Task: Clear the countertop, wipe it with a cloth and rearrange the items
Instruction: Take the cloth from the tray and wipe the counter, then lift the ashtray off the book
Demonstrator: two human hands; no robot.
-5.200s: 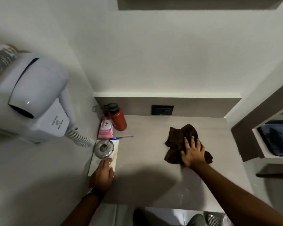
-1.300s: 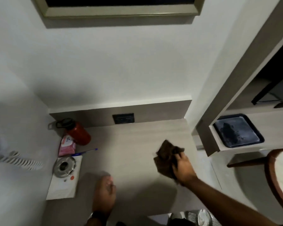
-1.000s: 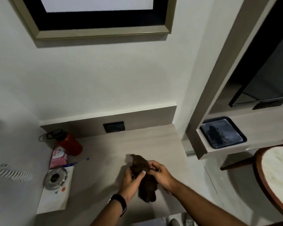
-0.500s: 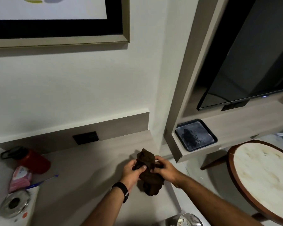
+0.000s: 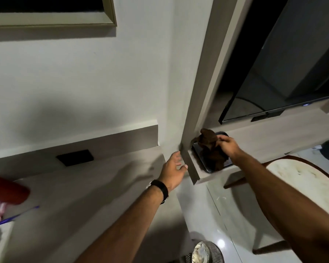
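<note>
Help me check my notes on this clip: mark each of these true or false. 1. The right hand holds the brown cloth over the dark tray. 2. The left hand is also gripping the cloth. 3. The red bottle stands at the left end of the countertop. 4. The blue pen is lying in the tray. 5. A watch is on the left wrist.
1. True: the right hand holds the brown cloth over the dark tray.
2. False: the left hand is open and empty, apart from the cloth.
3. True: the red bottle is at the left end of the countertop.
4. False: the blue pen lies on the countertop near the bottle.
5. True: the watch is on the left wrist.
</note>
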